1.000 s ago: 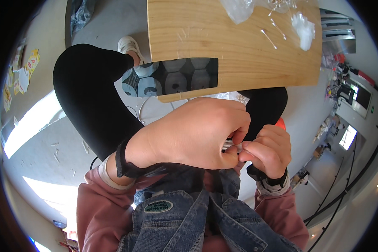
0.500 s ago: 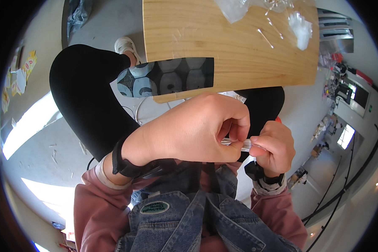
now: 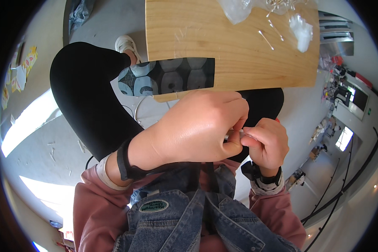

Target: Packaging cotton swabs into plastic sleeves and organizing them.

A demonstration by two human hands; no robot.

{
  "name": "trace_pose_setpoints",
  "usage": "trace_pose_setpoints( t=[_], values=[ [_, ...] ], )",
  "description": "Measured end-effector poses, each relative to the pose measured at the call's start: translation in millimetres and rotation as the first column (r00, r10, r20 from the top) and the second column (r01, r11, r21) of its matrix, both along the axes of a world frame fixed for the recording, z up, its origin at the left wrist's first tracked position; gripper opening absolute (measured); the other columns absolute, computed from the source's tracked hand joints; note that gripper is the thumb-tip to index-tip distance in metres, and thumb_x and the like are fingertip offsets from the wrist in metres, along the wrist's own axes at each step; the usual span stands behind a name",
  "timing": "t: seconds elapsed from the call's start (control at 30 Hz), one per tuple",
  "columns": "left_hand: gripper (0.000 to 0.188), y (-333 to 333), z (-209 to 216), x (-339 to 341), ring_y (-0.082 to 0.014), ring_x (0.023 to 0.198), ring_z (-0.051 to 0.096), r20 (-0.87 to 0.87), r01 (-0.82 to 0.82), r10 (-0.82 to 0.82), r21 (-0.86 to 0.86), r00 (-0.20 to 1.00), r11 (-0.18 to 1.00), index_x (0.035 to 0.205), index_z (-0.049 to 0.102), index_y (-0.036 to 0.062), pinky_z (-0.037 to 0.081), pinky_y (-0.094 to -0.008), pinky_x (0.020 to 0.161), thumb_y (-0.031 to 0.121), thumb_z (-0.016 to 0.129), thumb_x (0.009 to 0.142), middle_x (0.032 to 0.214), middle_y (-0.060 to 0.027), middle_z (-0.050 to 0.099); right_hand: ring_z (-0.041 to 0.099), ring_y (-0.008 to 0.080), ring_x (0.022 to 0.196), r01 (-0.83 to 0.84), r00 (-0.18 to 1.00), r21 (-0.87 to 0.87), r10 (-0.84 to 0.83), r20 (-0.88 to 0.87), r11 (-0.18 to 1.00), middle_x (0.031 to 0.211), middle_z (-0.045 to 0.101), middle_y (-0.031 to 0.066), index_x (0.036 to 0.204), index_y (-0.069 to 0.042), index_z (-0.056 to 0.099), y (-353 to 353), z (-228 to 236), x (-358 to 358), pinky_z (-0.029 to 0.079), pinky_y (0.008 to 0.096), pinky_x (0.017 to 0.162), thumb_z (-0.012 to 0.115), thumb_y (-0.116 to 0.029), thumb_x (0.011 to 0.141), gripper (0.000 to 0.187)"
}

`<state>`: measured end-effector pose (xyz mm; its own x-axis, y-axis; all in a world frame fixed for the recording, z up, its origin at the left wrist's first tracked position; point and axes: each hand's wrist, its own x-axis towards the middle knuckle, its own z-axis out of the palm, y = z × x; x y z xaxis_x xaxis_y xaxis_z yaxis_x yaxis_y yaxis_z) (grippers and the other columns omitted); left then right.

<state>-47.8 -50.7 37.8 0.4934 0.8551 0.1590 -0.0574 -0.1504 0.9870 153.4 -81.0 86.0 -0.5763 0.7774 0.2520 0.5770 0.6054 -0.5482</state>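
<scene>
Close in front of my body, above my lap, both hands meet around a small bundle of thin white sticks (image 3: 242, 132), which look like cotton swabs. My left hand (image 3: 193, 126) is closed, its curled fingers and thumb gripping one end. Thumb and fingers of my right hand (image 3: 266, 140) pinch the other end. Most of the bundle is hidden by the fingers. On the wooden table (image 3: 248, 69) beyond lie a loose cotton swab (image 3: 266, 40), a heap of swabs (image 3: 279, 6), a white packet in clear plastic (image 3: 301, 33) and a crumpled clear bag (image 3: 236, 10).
A dark film sheet with scan pictures (image 3: 172, 77) lies at the table's near left edge and sticks out past it. My legs (image 3: 88, 101) in black are spread below the table. White scraps (image 3: 52, 153) litter the floor at left.
My right hand has shifted slightly left and up, closer to my left hand. Less of the bundle shows between the fingers. Both hands keep their grip.
</scene>
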Motion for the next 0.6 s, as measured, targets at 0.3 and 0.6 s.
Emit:
trace_pose_setpoints(
  t=[0.3, 0.6],
  values=[
    [0.025, -4.1, -4.1, 6.8, -0.0158, 0.066, 0.059, 0.285, -0.075, 0.078, -0.021, 0.955, 0.997, 0.093, 0.073, 0.0016, 0.046, -0.0271, 0.054, -0.011, 0.074, 0.071, 0.085, -0.0059, 0.062, 0.051, 0.0179, 0.049, 0.246, 0.965, 0.084, -0.235, -0.118, 0.966, 0.071, 0.066, 0.0096, 0.098, 0.002, 0.062, -5.9, -6.2, 10.3, 0.037, 0.0287, 0.045, 0.079, -0.011, 0.085, 0.025],
    [0.025, 1.0, -6.7, 4.8, -0.0161, 0.077, 0.056, 0.223, -0.177, 0.175, -0.009, 0.959, 0.984, 0.095, 0.080, 0.0063, 0.044, -0.0288, 0.064, -0.003, 0.082, 0.072, 0.083, -0.0031, 0.065, 0.050, 0.0171, 0.049, 0.337, 0.905, 0.099, -0.293, -0.308, 0.936, 0.067, 0.062, 0.0086, 0.096, 0.004, 0.063, -10.9, -0.8, 20.4, 0.036, 0.0294, 0.044, 0.078, -0.019, 0.089, 0.028]
  ],
)
